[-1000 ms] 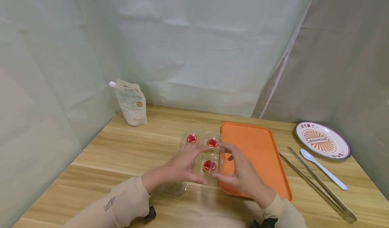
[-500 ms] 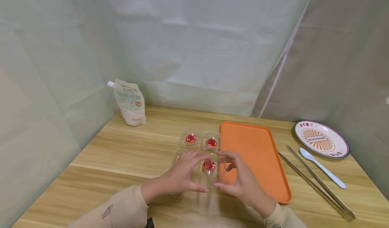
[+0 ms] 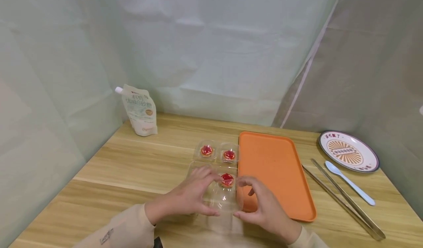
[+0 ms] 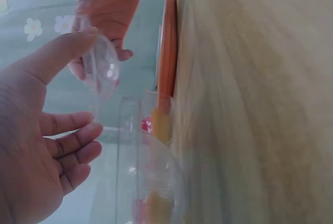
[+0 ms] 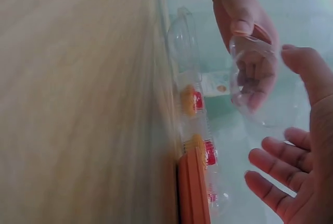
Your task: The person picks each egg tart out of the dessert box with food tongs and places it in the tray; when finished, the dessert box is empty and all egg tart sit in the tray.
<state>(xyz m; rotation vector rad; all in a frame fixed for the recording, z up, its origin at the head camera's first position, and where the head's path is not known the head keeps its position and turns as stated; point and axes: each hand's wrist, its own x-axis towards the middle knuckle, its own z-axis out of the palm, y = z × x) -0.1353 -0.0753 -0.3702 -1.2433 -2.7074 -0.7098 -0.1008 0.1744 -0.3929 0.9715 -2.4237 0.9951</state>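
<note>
In the head view, small red-topped tarts sit in clear plastic cups: one tart at back left, another at back right, and a third in front. My left hand covers the front-left cup. Between both hands, above the table and just in front of the third tart, hangs a clear plastic lid. The left thumb and fingers pinch its left side. My right hand holds its right side with curved fingers and thumb. Whether the lid is joined to a cup cannot be told.
An orange tray lies right of the cups. Farther right are metal tongs, a light-blue spoon and a patterned plate. A spouted pouch stands at back left. Cloth hangs behind the wooden table.
Both hands have come toward the front edge with the lid, drawing it off the front-right tart, which now shows more plainly. The tray, tongs, spoon and plate stay put.
</note>
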